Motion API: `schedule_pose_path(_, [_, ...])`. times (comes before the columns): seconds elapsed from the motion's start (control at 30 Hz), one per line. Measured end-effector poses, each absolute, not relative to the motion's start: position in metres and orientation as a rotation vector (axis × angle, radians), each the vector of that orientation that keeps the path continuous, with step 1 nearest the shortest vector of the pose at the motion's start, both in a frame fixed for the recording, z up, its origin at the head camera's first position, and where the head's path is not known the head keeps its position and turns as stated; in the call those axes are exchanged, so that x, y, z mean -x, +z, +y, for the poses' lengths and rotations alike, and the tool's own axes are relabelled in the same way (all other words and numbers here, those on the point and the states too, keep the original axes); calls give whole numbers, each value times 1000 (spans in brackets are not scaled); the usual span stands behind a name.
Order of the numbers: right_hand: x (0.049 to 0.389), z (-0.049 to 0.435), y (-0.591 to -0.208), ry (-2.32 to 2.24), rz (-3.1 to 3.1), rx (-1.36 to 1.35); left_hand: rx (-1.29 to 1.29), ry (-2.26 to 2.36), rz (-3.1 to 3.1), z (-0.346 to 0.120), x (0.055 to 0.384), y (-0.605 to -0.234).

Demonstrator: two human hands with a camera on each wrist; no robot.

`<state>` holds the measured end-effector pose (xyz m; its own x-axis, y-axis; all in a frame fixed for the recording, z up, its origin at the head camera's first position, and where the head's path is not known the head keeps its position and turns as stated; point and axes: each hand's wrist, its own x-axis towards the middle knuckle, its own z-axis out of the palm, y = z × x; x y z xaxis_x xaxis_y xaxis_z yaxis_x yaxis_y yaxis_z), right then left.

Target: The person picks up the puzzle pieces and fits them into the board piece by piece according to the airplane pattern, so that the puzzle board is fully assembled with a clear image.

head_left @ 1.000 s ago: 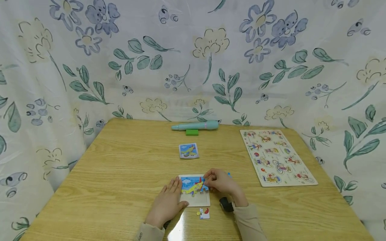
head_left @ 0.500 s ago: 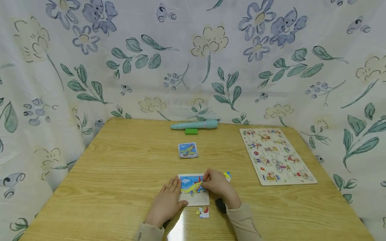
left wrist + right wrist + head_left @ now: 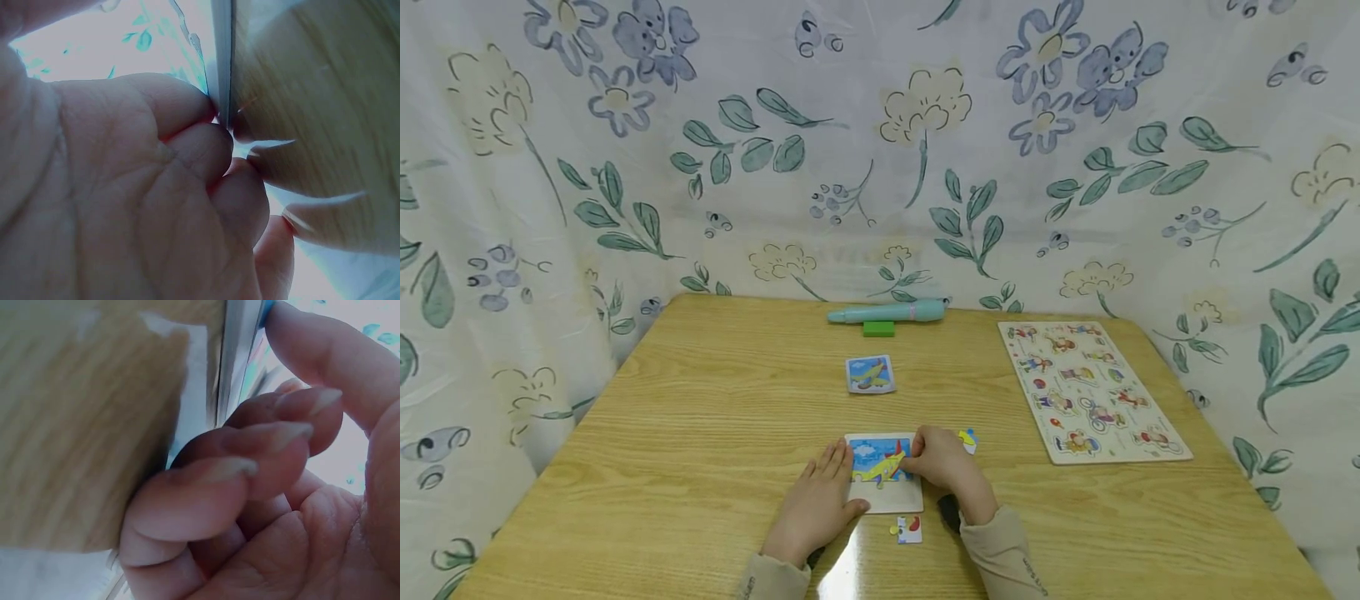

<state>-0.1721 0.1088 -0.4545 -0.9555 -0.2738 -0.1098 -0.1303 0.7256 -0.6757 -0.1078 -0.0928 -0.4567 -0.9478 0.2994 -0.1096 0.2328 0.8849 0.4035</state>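
A small jigsaw tray lies near the table's front in the head view. Joined pieces of an airplane picture fill its upper part; the lower part shows bare wood. My left hand rests with straight fingers along the tray's left edge. At the upper right corner my right hand holds a puzzle piece, mostly hidden by the fingers. The right wrist view shows its thumb against something blue by the tray's edge, other fingers curled. Loose puzzle pieces lie below the tray; another piece is beyond the right hand.
Behind the tray lies a square airplane picture. Farther back are a turquoise pen-shaped object and a green block. A large board of cartoon figures lies to the right. A floral curtain encloses the table.
The right hand has shifted slightly left and turned at the tray's upper right corner, uncovering the loose piece beyond it. My left hand has stayed in place.
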Motion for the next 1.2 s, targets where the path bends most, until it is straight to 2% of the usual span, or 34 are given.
schedule_pose_path(0.27, [170, 116, -458, -1134, 2662, 427, -411, 569, 2886, -93, 108, -458])
schedule_pose_path(0.63, [160, 133, -456, -1341, 2498, 408, -413, 572, 2879, -93, 106, -456])
schedule_pose_path(0.93, [135, 147, -459, -1266, 2323, 654, -419, 574, 2899, -94, 106, -452])
schedule_pose_path(1.2, [126, 144, -454, -1180, 2345, 670, -406, 567, 2889, -93, 106, -452])
